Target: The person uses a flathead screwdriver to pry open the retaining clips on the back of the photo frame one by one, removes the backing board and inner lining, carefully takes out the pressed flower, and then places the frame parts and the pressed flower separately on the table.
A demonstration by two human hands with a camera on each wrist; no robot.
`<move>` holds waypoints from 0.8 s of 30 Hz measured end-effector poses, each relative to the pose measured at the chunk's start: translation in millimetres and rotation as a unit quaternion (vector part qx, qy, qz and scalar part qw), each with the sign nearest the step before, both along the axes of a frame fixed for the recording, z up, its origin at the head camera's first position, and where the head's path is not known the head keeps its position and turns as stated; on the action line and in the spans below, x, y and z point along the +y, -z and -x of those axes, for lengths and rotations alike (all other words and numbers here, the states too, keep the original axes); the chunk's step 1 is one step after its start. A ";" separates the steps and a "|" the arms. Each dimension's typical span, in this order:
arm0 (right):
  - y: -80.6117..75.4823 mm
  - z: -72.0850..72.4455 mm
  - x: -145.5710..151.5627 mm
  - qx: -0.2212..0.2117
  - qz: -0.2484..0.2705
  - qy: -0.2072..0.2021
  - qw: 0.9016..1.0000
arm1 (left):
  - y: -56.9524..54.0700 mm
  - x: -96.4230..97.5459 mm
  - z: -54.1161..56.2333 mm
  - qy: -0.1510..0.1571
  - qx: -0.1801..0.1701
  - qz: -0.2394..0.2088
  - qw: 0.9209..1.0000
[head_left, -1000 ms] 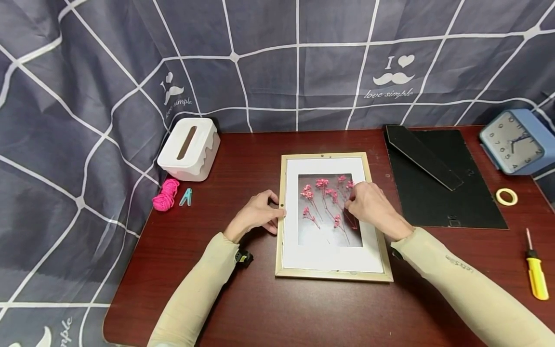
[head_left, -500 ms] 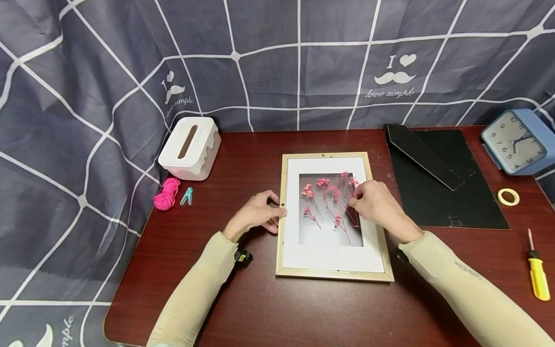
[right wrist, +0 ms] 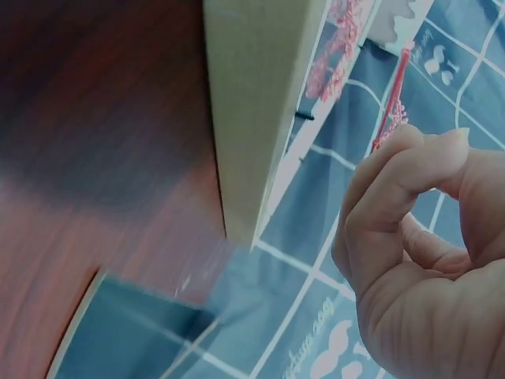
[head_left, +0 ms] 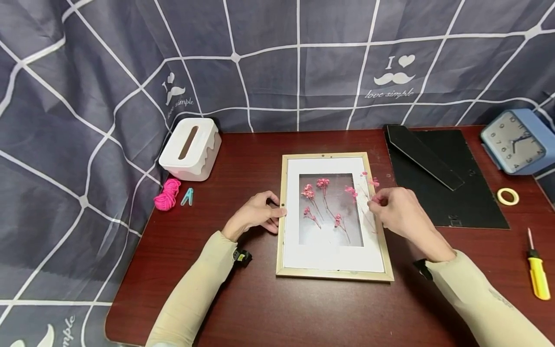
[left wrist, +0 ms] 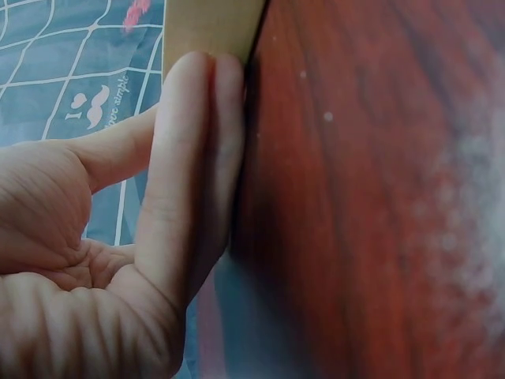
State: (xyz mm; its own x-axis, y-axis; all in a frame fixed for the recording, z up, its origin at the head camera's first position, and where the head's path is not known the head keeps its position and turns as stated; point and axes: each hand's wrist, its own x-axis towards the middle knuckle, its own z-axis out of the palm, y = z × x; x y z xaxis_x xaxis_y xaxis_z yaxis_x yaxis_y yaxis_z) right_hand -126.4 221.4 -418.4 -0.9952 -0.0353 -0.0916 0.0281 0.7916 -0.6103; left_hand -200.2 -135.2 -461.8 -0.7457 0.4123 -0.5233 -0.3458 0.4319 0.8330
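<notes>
A pale wooden picture frame (head_left: pixel 334 275) with a white mat (head_left: pixel 331 260) lies on the dark red table. Several dried pink flower sprigs (head_left: pixel 308 192) are spread in its grey central opening. The left hand (head_left: pixel 256 214) is at the frame's left side, thumb over the rim; in the left wrist view its straight fingers (left wrist: pixel 170 158) press against the side wall. Thumb and fingertips of the right hand (head_left: pixel 401 209) pinch a branched pink flower sprig (head_left: pixel 374 182) over the frame's right part. Its stem (right wrist: pixel 394 87) sticks out past the fingertips in the right wrist view.
A black backing board (head_left: pixel 433 207) with a folding stand (head_left: pixel 425 154) lies right of the frame. Beyond are a blue clock (head_left: pixel 513 142), tape roll (head_left: pixel 507 196) and yellow screwdriver (head_left: pixel 539 277). At left are a tissue box (head_left: pixel 191 149), pink yarn (head_left: pixel 166 194) and a clothespin (head_left: pixel 187 196).
The right hand has lifted the branched sprig out of the right part of the frame's opening and moved right with it. The left hand and the frame have stayed in place.
</notes>
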 end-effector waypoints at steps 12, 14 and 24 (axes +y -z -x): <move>2.5 -58.9 60.5 -0.010 -0.033 0.080 0.996 | 0.2 0.8 -1.2 -0.006 0.000 0.005 1.000; 4.6 -68.2 72.3 -0.014 -0.045 0.092 0.995 | 0.5 1.1 -1.3 -0.008 -0.002 0.005 1.000; 23.5 -101.9 130.2 -0.016 -0.109 0.142 0.984 | -0.7 2.0 -2.2 -0.013 -0.003 0.004 1.000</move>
State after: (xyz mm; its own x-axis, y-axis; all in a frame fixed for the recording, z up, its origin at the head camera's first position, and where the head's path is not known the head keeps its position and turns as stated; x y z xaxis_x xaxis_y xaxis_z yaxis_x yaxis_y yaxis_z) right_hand -24.5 351.6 -441.9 -0.9583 0.2686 -0.0977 0.2843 0.8605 -0.4228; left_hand -198.0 -133.1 -461.1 -0.7533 0.3883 -0.5308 -0.3619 0.4293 0.8275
